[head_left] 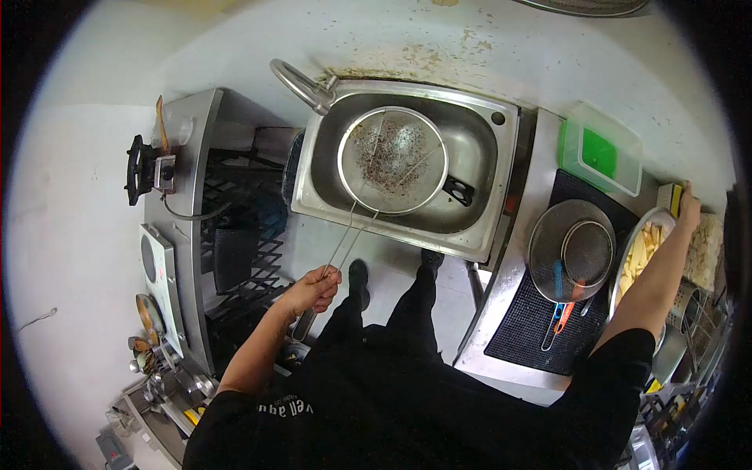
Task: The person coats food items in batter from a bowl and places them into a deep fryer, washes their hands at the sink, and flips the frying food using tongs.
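My left hand (315,294) is closed around the long wire handle of a large round mesh strainer (399,160). The strainer's bowl lies over the metal sink (486,243), with dark brown specks across its mesh. Far to the right, my right hand (689,210) is stretched out by the wall, its fingers at a small yellow and pale block that looks like a sponge (670,197). Below that arm is a bowl of cut pale yellow sticks (642,254), partly hidden by the forearm.
A curved faucet (301,84) rises at the sink's back left. On the right counter, smaller strainers (558,243) lie on a black ribbed mat (525,333), near a clear plastic tub with green inside (611,153). A gas burner (153,172) stands on the left counter.
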Motion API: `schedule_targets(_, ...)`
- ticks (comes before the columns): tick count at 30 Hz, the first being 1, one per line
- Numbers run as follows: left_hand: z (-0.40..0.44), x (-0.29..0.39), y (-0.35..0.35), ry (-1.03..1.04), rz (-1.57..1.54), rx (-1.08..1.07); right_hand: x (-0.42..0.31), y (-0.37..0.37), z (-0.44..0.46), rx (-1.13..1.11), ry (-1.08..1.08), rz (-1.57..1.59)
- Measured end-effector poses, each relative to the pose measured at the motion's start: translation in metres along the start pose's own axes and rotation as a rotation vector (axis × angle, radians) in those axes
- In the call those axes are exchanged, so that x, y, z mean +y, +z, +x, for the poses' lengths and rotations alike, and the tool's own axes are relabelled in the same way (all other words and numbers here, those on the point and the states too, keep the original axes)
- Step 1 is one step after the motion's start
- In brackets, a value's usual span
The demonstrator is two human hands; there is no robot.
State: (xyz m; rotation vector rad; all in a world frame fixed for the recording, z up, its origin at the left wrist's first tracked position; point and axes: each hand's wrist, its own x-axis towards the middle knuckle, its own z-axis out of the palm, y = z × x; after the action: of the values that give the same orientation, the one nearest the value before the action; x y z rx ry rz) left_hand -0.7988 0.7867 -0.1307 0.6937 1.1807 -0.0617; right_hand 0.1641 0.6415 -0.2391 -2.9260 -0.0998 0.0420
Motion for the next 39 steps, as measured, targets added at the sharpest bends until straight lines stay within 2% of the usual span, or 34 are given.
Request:
schedule_targets(2, 0.0, 0.003, -0.002, -0.04, 0.004, 0.01, 0.005, 0.005, 0.003, 0.121, -0.124, -0.321)
schedule_targets(5, 0.0, 0.002, 0.001, -0.017, 0.031, 0.045, 0.008, -0.006, 0.008, 0.067, -0.158, -0.34)
schedule_targets(9, -0.003, 0.004, 0.005, -0.035, 0.001, 0.036, 0.007, -0.012, 0.002, 0.207, -0.122, -0.165)
schedule_targets(11, -0.004, 0.006, 0.004, -0.019, 0.025, 0.019, 0.008, -0.012, 0.006, 0.05, -0.199, -0.027)
schedule_targets(15, -0.014, 0.011, -0.001, -0.026, 0.04, -0.054, -0.014, -0.028, -0.033, 0.074, -0.256, -0.088)
schedule_targets(18, -0.028, 0.022, 0.0, -0.017, 0.078, -0.114, -0.03, -0.053, -0.052, 0.203, -0.318, -0.147)
schedule_targets(19, -0.03, 0.026, -0.002, -0.018, 0.087, -0.123, -0.035, -0.06, -0.059, 0.398, -0.383, -0.163)
schedule_targets(20, -0.034, 0.029, -0.005, -0.018, 0.099, -0.142, -0.042, -0.075, -0.075, 0.596, -0.446, -0.182)
schedule_targets(21, -0.038, 0.031, -0.009, -0.016, 0.112, -0.163, -0.057, -0.102, -0.099, 0.608, -0.433, -0.191)
schedule_targets(23, -0.044, 0.03, -0.016, -0.007, 0.123, -0.215, -0.085, -0.161, -0.164, 0.26, -0.412, -0.082)
schedule_targets(24, -0.045, 0.031, -0.019, 0.007, 0.141, -0.241, -0.087, -0.171, -0.174, 0.239, -0.431, -0.041)
schedule_targets(26, -0.052, 0.034, -0.02, 0.029, 0.184, -0.287, -0.081, -0.189, -0.211, 0.392, -0.613, -0.004)
schedule_targets(27, -0.055, 0.035, -0.023, 0.03, 0.208, -0.318, -0.085, -0.195, -0.245, 0.566, -0.779, -0.013)
schedule_targets(29, -0.061, 0.033, -0.026, 0.051, 0.218, -0.311, -0.098, -0.222, -0.347, 0.529, -0.828, 0.34)
schedule_targets(30, -0.064, 0.032, -0.031, 0.062, 0.227, -0.326, -0.092, -0.227, -0.381, 0.523, -0.988, 0.356)
schedule_targets(31, -0.066, 0.031, -0.036, 0.061, 0.268, -0.4, -0.081, -0.209, -0.401, 0.564, -1.014, 0.434)
schedule_targets(33, -0.054, 0.033, -0.043, 0.151, 0.279, -0.568, -0.069, -0.191, -0.51, 0.039, -0.637, 0.919)
schedule_targets(34, -0.056, 0.041, -0.033, 0.16, 0.312, -0.545, -0.063, -0.183, -0.563, -0.12, -0.381, 1.134)
schedule_targets(35, -0.062, 0.046, -0.027, 0.174, 0.337, -0.514, -0.067, -0.191, -0.627, -0.311, -0.233, 1.293)
schedule_targets(36, -0.051, 0.046, -0.03, 0.216, 0.361, -0.631, -0.062, -0.197, -0.669, -0.334, -0.155, 1.003)
schedule_targets(37, -0.047, 0.05, -0.027, 0.219, 0.399, -0.697, -0.062, -0.191, -0.713, -0.264, -0.038, 1.157)
schedule_targets(38, -0.048, 0.053, -0.027, 0.227, 0.441, -0.771, -0.049, -0.18, -0.745, -0.386, -0.012, 1.008)
schedule_targets(39, -0.062, 0.067, -0.008, 0.226, 0.481, -0.85, -0.038, -0.179, -0.767, -0.307, -0.071, 1.032)
